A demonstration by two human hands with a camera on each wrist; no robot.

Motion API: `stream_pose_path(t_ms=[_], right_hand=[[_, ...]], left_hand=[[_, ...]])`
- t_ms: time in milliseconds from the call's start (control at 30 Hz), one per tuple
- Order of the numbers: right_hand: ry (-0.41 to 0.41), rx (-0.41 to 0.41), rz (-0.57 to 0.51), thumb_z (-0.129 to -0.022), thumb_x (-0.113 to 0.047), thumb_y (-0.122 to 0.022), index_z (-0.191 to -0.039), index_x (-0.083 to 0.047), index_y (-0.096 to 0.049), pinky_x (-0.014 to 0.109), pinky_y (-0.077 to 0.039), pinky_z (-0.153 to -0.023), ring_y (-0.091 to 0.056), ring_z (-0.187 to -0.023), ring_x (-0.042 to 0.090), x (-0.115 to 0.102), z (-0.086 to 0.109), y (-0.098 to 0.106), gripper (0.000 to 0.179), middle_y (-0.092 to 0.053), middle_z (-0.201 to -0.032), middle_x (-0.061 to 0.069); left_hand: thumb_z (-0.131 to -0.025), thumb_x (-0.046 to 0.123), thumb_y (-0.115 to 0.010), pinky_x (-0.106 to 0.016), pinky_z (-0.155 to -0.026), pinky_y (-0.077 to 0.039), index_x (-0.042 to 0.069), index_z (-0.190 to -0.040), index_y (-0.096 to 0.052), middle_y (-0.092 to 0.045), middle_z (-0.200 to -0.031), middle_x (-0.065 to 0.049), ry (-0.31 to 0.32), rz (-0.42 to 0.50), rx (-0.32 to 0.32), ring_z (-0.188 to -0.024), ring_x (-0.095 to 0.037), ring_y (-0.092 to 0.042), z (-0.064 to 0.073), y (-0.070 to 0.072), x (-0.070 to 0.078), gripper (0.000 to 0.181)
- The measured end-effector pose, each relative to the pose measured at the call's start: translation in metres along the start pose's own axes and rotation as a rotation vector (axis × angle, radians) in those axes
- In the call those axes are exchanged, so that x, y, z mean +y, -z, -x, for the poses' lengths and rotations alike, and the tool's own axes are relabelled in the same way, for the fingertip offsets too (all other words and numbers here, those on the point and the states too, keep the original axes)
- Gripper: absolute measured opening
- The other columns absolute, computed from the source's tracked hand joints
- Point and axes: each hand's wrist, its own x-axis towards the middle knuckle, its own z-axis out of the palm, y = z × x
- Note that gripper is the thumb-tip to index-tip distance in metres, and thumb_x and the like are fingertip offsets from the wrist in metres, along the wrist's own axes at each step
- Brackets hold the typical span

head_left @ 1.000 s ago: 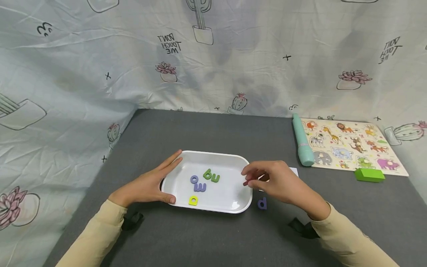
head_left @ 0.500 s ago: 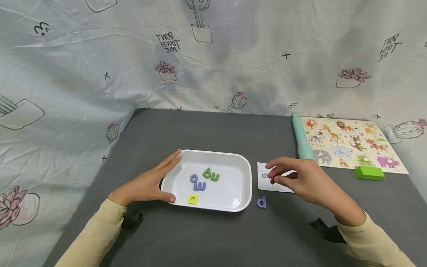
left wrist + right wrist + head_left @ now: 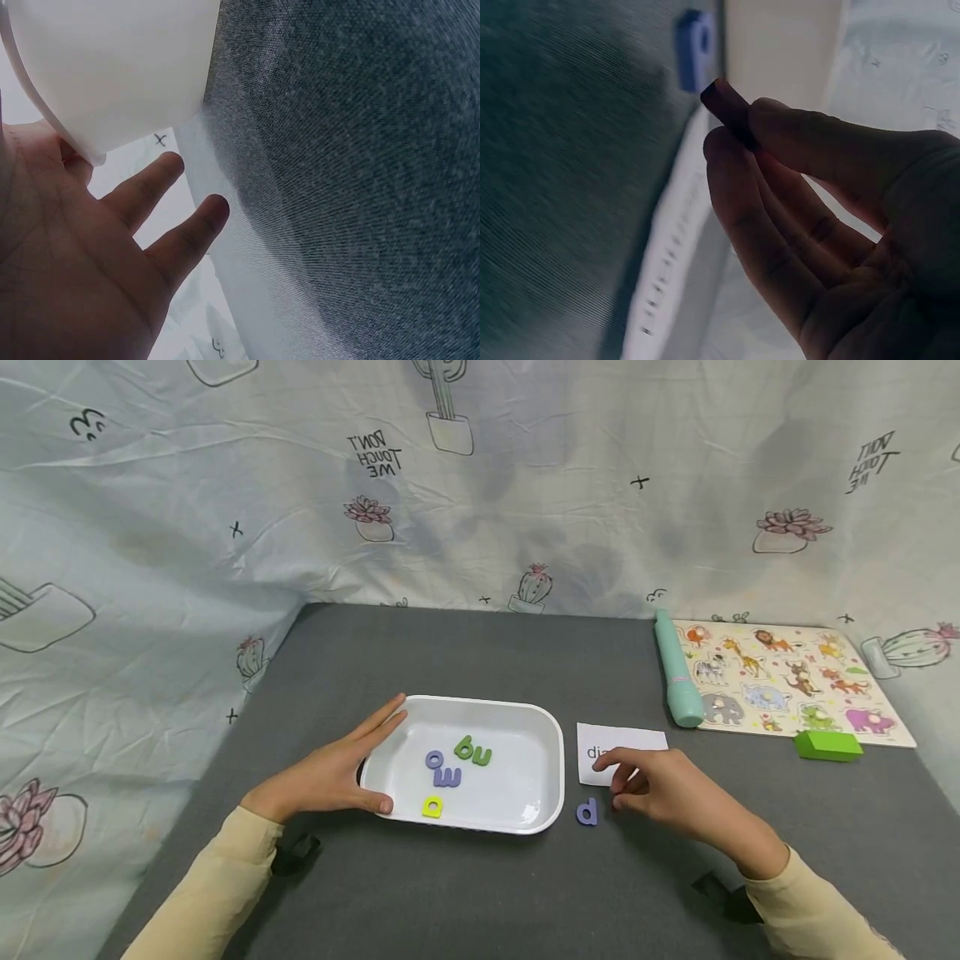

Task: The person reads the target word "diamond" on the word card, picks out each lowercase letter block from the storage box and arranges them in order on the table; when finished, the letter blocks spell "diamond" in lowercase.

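My left hand [image 3: 322, 781] rests at the left end of a white tray [image 3: 517, 735], thumb over the near rim and straight fingers spread towards the far corner. Inside the tray lie green letters [image 3: 472, 752], purple letters [image 3: 447, 777] and a yellow letter [image 3: 432, 807]. Right of the tray, my right hand [image 3: 667, 789] pinches a small dark red piece [image 3: 729, 109] between thumb and fingertips, its letter shape unclear. The hand hovers over the near right part of a white printed card [image 3: 626, 738]. Just left of its fingertips lies a purple letter d [image 3: 587, 812].
At the back right, a wooden animal puzzle board [image 3: 776, 693] lies beside a teal stick-like object [image 3: 681, 681]. A green block [image 3: 828, 746] sits by the board's near edge. A patterned cloth [image 3: 480, 485] hangs behind the grey tabletop [image 3: 450, 893].
My right hand has moved from the tray's right edge over to the card, then down towards the purple d, carrying the red piece. The left hand stays at the tray.
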Motion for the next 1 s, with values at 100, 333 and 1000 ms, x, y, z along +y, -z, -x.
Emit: stream_pose_path(t_ms=[100, 333, 1000], right_hand=[[0.015, -0.016, -0.004, -0.081, 0.005, -0.081, -0.114, -0.01, -0.069, 0.03, -0.052, -0.07, -0.063, -0.073, 0.0, 0.005, -0.001, -0.008, 0.039, -0.067, -0.081, -0.013], [0.039, 0.017, 0.006, -0.079, 0.005, -0.082, -0.113, -0.009, -0.07, 0.031, -0.051, -0.071, -0.062, -0.072, 0.0, 0.012, -0.001, -0.021, 0.038, -0.068, -0.079, -0.012], [0.063, 0.034, 0.102, -0.074, 0.0, -0.087, -0.111, -0.011, -0.07, 0.032, -0.05, -0.066, -0.059, -0.071, -0.001, 0.008, -0.001, -0.026, 0.041, -0.065, -0.079, -0.015]], left_hand=[[-0.072, 0.041, -0.092, -0.043, -0.099, -0.042, 0.015, -0.165, -0.014, 0.003, -0.17, 0.007, -0.003, 0.003, 0.001, -0.148, -0.022, -0.026, 0.0, 0.0, -0.001, 0.124], [-0.072, 0.043, -0.092, -0.04, -0.098, -0.042, 0.015, -0.165, -0.014, 0.003, -0.17, 0.007, -0.009, 0.013, 0.003, -0.147, -0.021, -0.027, -0.001, 0.0, -0.002, 0.124], [-0.073, 0.047, -0.091, -0.043, -0.1, -0.042, 0.016, -0.165, -0.014, 0.003, -0.17, 0.008, 0.001, 0.014, 0.0, -0.148, -0.021, -0.025, -0.001, 0.001, 0.0, 0.124]])
